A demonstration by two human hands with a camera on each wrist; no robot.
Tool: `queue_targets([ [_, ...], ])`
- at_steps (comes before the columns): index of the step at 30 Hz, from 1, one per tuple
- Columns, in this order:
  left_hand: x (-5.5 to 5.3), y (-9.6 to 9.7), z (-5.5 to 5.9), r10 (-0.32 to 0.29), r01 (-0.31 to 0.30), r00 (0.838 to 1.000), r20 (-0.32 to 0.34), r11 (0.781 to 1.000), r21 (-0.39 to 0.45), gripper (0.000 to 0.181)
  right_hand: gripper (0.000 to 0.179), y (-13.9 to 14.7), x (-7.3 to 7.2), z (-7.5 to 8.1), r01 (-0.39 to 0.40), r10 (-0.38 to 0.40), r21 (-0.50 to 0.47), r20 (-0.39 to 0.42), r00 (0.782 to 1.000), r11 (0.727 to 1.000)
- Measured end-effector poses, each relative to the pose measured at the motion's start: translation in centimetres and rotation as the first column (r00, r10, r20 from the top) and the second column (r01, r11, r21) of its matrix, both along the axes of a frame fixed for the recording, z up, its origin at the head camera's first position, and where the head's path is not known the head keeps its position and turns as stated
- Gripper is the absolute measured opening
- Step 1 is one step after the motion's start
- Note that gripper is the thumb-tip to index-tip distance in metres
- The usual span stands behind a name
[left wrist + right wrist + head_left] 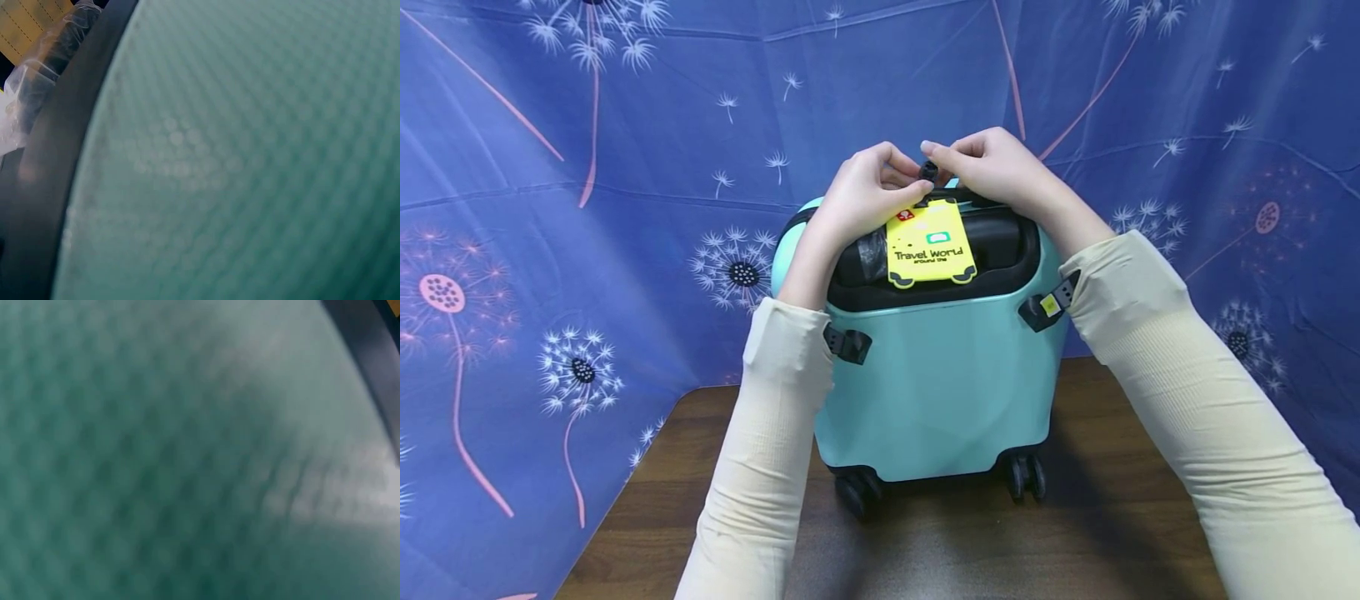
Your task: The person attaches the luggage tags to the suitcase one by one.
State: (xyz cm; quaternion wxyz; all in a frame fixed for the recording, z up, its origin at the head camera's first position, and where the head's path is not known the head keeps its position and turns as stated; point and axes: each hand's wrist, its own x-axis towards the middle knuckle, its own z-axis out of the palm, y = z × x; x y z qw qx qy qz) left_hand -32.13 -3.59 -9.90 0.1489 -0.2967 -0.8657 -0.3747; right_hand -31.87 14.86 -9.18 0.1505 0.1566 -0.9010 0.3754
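Note:
A turquoise suitcase stands upright on its wheels, its black top panel towards me. Against the handle side hangs a yellow luggage tag printed "Travel World". Its short black strap rises above the suitcase top. From the left, my left hand pinches the strap low down, between thumb and fingers. My right hand holds the strap's upper part from the right, thumb on top, fingers partly hidden behind it. Both wrist views show mostly blurred turquoise shell; plastic wrap shows at the left wrist view's corner.
The suitcase stands on a dark brown wooden table. A blue cloth backdrop with dandelion prints hangs close behind it and along the left side. Black wheels touch the tabletop at the front.

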Motion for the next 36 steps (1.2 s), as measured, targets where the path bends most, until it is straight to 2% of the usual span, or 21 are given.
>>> queue_targets([
  [4,0.1,0.0,0.1,0.023,-0.024,1.0,-0.019,1.0,-0.008,0.027,0.049,0.2,0.0,0.0,-0.063,0.062,-0.039,-0.009,0.998,0.997],
  [11,0.1,-0.1,0.3,0.061,-0.063,0.996,-0.06,0.998,-0.019,0.026,0.029,0.2,-0.1,0.0,-0.18,0.175,-0.118,-0.051,0.983,0.977],
  [17,0.0,0.1,0.2,0.087,-0.088,0.99,-0.111,0.996,-0.006,0.029,0.021,0.4,0.0,0.1,-0.186,0.177,-0.127,-0.081,0.981,0.974],
  [22,0.3,-0.1,0.0,0.072,-0.065,0.977,-0.202,0.997,0.04,0.031,0.022,0.4,-0.2,0.2,-0.171,0.163,-0.114,-0.075,0.984,0.979],
  [27,1.0,-0.7,-0.6,0.059,-0.004,0.943,-0.329,0.986,0.164,0.022,0.024,0.0,-0.4,0.1,-0.157,0.15,-0.099,-0.073,0.986,0.983],
  [32,2.9,-2.0,-2.1,0.04,0.086,0.914,-0.403,0.954,0.288,0.017,0.028,-0.1,-0.4,-0.1,-0.127,0.123,-0.086,-0.042,0.991,0.988],
  [35,4.2,-2.6,-3.5,-0.035,0.185,0.87,-0.492,0.948,0.259,0.017,0.028,0.1,-0.3,-0.2,-0.119,0.115,-0.088,-0.04,0.993,0.989],
  [36,4.6,-2.8,-3.9,-0.068,0.217,0.848,-0.526,0.95,0.226,0.016,0.027,0.1,-0.3,-0.2,-0.114,0.111,-0.088,-0.042,0.993,0.99],
])
